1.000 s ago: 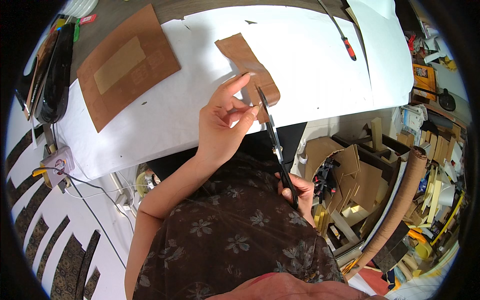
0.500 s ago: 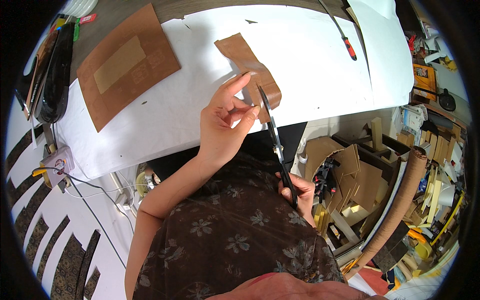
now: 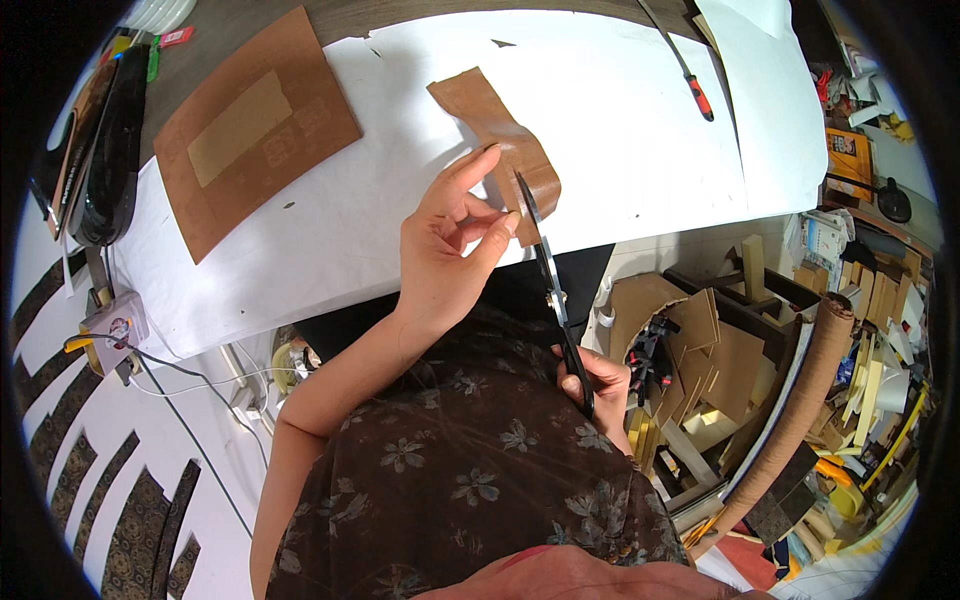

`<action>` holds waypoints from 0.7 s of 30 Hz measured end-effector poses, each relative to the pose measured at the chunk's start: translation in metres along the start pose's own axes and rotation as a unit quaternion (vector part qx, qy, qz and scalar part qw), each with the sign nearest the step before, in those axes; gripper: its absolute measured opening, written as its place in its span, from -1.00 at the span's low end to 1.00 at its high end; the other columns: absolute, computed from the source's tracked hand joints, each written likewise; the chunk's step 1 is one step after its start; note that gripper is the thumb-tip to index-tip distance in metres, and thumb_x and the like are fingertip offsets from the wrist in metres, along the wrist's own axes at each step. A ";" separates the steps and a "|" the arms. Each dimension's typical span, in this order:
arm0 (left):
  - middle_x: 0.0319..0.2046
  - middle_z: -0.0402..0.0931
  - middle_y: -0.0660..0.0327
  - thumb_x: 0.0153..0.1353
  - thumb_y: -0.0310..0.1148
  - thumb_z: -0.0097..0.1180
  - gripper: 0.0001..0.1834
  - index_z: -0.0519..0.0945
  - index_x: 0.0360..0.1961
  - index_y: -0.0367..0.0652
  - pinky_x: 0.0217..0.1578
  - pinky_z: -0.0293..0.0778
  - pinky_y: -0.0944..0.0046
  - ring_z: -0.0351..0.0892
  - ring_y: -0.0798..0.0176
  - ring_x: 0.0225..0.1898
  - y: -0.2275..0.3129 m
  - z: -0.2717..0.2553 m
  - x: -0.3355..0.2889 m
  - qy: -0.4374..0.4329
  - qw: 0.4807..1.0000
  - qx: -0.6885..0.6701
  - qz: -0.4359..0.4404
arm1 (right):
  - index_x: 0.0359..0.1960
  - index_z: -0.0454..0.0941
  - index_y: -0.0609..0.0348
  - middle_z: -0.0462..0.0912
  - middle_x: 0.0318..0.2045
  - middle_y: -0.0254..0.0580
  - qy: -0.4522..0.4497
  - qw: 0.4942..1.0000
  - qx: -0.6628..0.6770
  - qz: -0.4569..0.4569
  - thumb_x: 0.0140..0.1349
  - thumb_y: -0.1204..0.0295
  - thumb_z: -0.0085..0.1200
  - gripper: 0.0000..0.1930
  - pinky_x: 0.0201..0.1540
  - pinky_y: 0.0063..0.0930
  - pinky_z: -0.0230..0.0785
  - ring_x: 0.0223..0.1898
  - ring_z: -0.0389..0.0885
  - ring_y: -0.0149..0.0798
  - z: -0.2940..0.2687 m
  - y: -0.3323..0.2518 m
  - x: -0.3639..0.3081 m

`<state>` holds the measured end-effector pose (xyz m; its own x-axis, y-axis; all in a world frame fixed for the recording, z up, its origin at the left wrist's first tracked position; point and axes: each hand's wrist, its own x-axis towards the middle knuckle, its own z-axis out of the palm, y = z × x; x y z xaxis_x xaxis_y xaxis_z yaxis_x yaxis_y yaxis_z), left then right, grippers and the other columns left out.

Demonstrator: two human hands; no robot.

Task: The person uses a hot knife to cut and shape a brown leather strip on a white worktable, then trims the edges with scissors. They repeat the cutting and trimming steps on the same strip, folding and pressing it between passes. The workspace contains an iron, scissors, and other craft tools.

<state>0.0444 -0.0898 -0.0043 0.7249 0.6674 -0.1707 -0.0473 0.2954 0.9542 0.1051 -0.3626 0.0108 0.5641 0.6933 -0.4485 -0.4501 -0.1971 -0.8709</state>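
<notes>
My left hand [image 3: 452,245] pinches the near edge of a brown leather-like strip [image 3: 495,130] that lies on the white sheet covering the table [image 3: 620,150]. My right hand [image 3: 598,385], low by my body, grips the black handles of long scissors [image 3: 548,280]. The scissor blades point up toward the strip and meet its near end beside my left fingertips. My forearm and flowered dark dress fill the lower middle.
A larger brown sheet with a lighter patch [image 3: 250,130] lies at the left of the table. A red-handled screwdriver [image 3: 690,80] rests at the far right. A black case [image 3: 110,150] sits at the left edge. Cardboard scraps [image 3: 700,350] and rolls crowd the floor at the right.
The scissor blades have crept slightly further into the strip's near end. My left hand keeps its pinch in the same place.
</notes>
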 end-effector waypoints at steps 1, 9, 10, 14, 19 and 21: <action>0.15 0.56 0.15 0.34 -0.73 0.24 -0.30 0.42 0.50 -0.23 0.08 0.72 0.35 0.72 0.38 -0.05 0.000 0.000 0.000 -0.001 1.000 -0.002 0.001 | 0.20 0.71 0.39 0.71 -0.27 -0.35 -0.003 1.000 0.010 0.000 0.29 0.57 0.46 -0.56 -0.27 -0.63 0.33 -0.33 0.52 -0.59 0.000 0.000 0.000; 0.14 0.56 0.16 0.34 -0.74 0.24 -0.29 0.42 0.51 -0.22 0.08 0.72 0.35 0.72 0.39 -0.04 -0.001 0.000 0.001 -0.001 1.000 -0.014 0.003 | 0.20 0.72 0.39 0.71 -0.27 -0.36 0.002 1.000 -0.005 0.002 0.28 0.59 0.45 -0.57 -0.25 -0.64 0.35 -0.31 0.54 -0.58 0.000 -0.001 0.000; 0.14 0.56 0.16 0.34 -0.74 0.25 -0.29 0.42 0.50 -0.22 0.08 0.72 0.36 0.72 0.39 -0.04 -0.001 0.000 0.001 0.000 1.000 -0.014 0.001 | 0.20 0.72 0.39 0.71 -0.27 -0.36 0.002 1.000 -0.004 0.003 0.28 0.59 0.46 -0.57 -0.24 -0.64 0.36 -0.30 0.54 -0.58 0.000 -0.001 0.000; 0.16 0.55 0.16 0.34 -0.74 0.25 -0.30 0.43 0.50 -0.22 0.08 0.72 0.36 0.71 0.40 -0.05 0.000 0.000 0.001 0.002 1.000 -0.010 -0.001 | 0.19 0.72 0.39 0.71 -0.27 -0.36 0.003 1.000 -0.008 0.005 0.28 0.61 0.45 -0.56 -0.24 -0.64 0.36 -0.31 0.54 -0.58 0.000 -0.002 0.000; 0.21 0.53 0.14 0.34 -0.74 0.25 -0.30 0.44 0.49 -0.22 0.07 0.71 0.36 0.71 0.41 -0.05 -0.001 0.001 0.001 0.002 1.000 -0.013 0.003 | 0.19 0.72 0.38 0.73 -0.25 -0.34 0.011 1.000 -0.015 0.007 0.27 0.62 0.45 -0.56 -0.24 -0.64 0.36 -0.30 0.55 -0.59 0.001 -0.002 0.000; 0.23 0.52 0.14 0.34 -0.73 0.25 -0.32 0.45 0.48 -0.22 0.07 0.71 0.36 0.70 0.42 -0.05 -0.001 0.001 0.002 0.004 1.000 -0.016 0.006 | 0.19 0.72 0.38 0.74 -0.24 -0.33 0.011 1.000 -0.012 0.010 0.27 0.62 0.45 -0.56 -0.23 -0.64 0.37 -0.30 0.56 -0.59 0.001 -0.003 -0.001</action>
<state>0.0463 -0.0897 -0.0051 0.7183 0.6766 -0.1620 -0.0776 0.3093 0.9478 0.1056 -0.3620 0.0136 0.5703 0.6737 -0.4701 -0.4448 -0.2278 -0.8662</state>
